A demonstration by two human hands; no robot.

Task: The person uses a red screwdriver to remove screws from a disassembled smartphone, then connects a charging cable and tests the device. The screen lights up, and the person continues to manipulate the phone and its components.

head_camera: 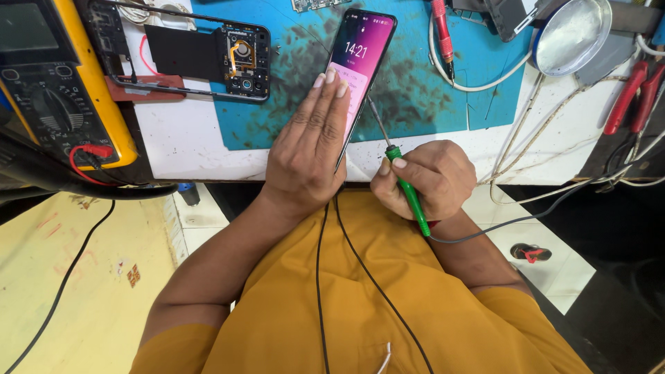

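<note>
- Workbench, white top with a stained blue mat laid over it; viewed from above, with the person's mustard shirt filling the lower frame
- Left hand: flat, fingers pressed together, lying palm-down on the lower half of the phone, apparently to pin it against the mat so it does not slide
- Phone: slim, lit screen in purple and pink, lying face-up on the blue mat and angled away from the person; lower end under the left hand, upper end free
- Right hand: closed around the green handle in a pen-like grip, thumb and forefinger pinching near the front, which steadies the tip for fine placing
- Probe: green handle, thin metal tip reaching to the right edge of the phone, just beside the left fingers; whether it touches the phone I cannot tell; a grey lead trails from its rear toward the right
- Opened phone frame: black, camera parts exposed, set aside at the mat's left corner, well apart from both hands
- Meter: yellow case with a dial, at far left, a red plug seated in a socket
- Red-handled tool with a white cord, top centre, near the phone's upper end
- Round magnifier, top right, swung clear of the work
- Red-handled pliers, far right edge
- Two thin black cords run down across the shirt
</note>
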